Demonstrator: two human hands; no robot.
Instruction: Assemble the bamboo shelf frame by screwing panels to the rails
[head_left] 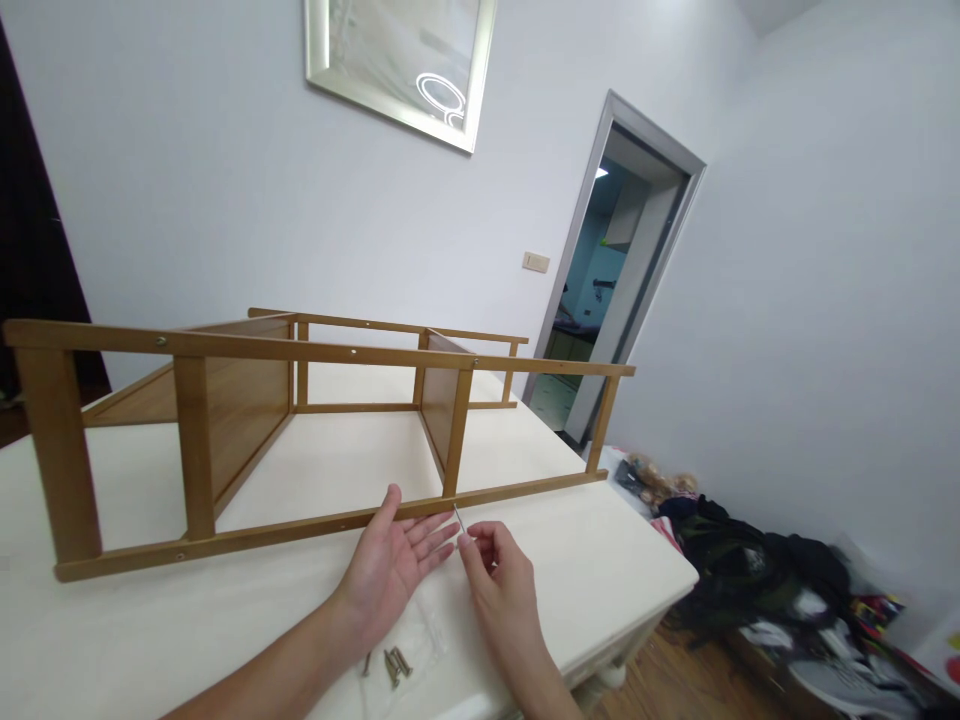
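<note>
Wooden shelf frame (pixel 322 348) lying on its side on white table (pixel 600 560), running from the left part of the surface toward its right edge; near lower rail roughly follows the near edge, set back from it. Panels stand across between the side frames.

Right hand (pixel 499 575): thumb and fingers pinched on slim metal tool (pixel 460 519), tip up at the lower rail, by the foot of a crosspiece (pixel 458 430); can't tell if tip is seated in a hole. Left hand (pixel 397 555): open, palm up, fingers spread just beside the tool, fingertips near the rail; no grip.

Containers: clear plastic bag (pixel 429 632) flat near the table's near edge, below the hands. Several screws (pixel 397 665) there; can't tell if inside the bag or on top. One screw sits apart, left of the cluster.
</note>
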